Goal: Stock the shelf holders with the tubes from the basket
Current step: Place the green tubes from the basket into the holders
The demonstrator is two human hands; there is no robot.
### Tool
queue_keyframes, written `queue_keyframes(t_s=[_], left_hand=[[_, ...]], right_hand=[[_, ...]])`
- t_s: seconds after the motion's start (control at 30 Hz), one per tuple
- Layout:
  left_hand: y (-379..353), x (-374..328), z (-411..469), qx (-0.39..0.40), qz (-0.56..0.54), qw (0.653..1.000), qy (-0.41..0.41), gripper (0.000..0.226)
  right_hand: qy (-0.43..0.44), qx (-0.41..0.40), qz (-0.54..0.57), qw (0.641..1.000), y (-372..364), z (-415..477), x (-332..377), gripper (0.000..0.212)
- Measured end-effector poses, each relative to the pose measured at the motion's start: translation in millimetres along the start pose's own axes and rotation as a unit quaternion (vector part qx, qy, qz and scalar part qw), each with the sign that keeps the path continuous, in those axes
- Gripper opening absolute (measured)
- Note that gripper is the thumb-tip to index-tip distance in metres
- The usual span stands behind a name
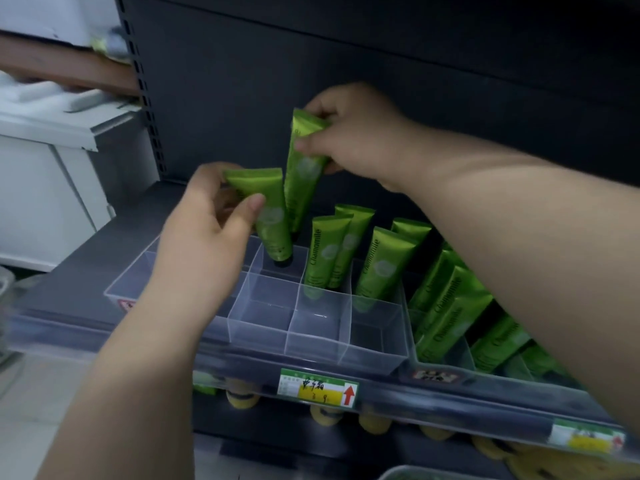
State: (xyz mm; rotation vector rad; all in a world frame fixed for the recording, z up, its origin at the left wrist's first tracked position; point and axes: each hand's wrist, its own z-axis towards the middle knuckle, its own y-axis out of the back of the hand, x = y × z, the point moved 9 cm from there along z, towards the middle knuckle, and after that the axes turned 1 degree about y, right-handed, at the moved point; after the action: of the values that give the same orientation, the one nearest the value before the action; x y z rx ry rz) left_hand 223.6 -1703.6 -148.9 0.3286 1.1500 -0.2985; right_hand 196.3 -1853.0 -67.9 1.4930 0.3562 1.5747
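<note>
front holder cells [313, 327] open, tubes [375, 268] crowding behind

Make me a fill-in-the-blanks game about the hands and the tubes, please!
The left hand grips a tube coloured ____. With the right hand gripping a second tube, the hands hold ____ tubes. The arrow on the price label points ____.
Missing words: green, two, up.

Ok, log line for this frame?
left hand: grips tube, cap down in clear holder | right hand: grips second tube, tilted behind
</note>
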Motion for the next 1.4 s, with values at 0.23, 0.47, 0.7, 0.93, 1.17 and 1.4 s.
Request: queue_keyframes(t_s=[0.23,0.47,0.7,0.93,1.17,1.4], left_hand=[[-13.8,16.5,2.8,0.011,0.136,0.991,-0.007,0.022],[-10.5,20.9,5.5,-0.016,0.194,0.981,-0.01,0.032],[-6.9,21.3,4.6,-0.015,0.207,0.978,-0.004,0.032],[-2.6,2.4,-0.4,-0.003,0.248,0.968,-0.026,0.043],[-20.2,-31.1,-13.8,0.031,0.36,0.928,-0.091,0.049],[-59.8,-55.7,-44.8,0.097,0.432,0.879,-0.175,0.05]], right_hand=[[-0.01,0.064,-0.104,0.992,-25.0,-3.4,-19.8,0.017],[0.006,0.098,-0.166,0.981,-34.7,-4.4,-24.4,0.023],[0.013,0.088,-0.178,0.98,-35.2,-6.9,-21.2,0.025],[0.022,0.087,-0.171,0.981,-36.2,-11.8,-14.6,0.033],[0.035,0.078,-0.178,0.98,-20.7,-44.3,-5.3,0.042],[0.077,0.042,-0.24,0.967,14.6,-112.9,-11.7,0.053]])
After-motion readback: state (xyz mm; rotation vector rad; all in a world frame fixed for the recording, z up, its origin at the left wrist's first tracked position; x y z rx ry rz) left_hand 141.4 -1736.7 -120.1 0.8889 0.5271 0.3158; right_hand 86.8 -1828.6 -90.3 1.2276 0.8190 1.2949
